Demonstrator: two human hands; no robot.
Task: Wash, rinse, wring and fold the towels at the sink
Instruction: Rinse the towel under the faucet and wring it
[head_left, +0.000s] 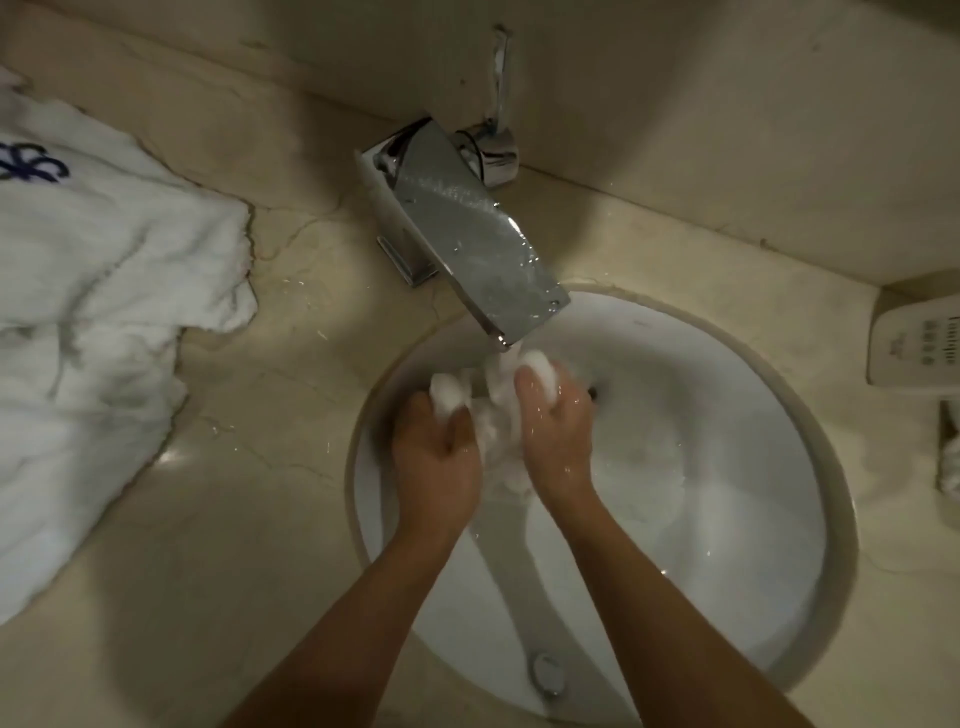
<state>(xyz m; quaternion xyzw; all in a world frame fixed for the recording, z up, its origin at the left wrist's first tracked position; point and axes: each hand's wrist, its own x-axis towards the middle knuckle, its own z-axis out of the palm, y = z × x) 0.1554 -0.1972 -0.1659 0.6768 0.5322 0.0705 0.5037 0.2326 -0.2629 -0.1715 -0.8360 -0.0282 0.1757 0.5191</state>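
Note:
A small white wet towel (497, 426) is bunched between both hands inside the round white sink (727, 545), right under the spout of the chrome faucet (467, 234). Water runs from the spout onto the cloth. My left hand (434, 457) grips the towel's left part, fingers curled round a fold. My right hand (558, 431) grips the right part, with a lump of cloth showing above its fingers. Much of the towel is hidden between the palms.
A pile of white towels (104, 312) with a blue embroidered mark lies on the beige marble counter (260, 519) at the left. A white box (919, 343) stands at the right edge. The faucet lever (498, 104) rises behind the spout.

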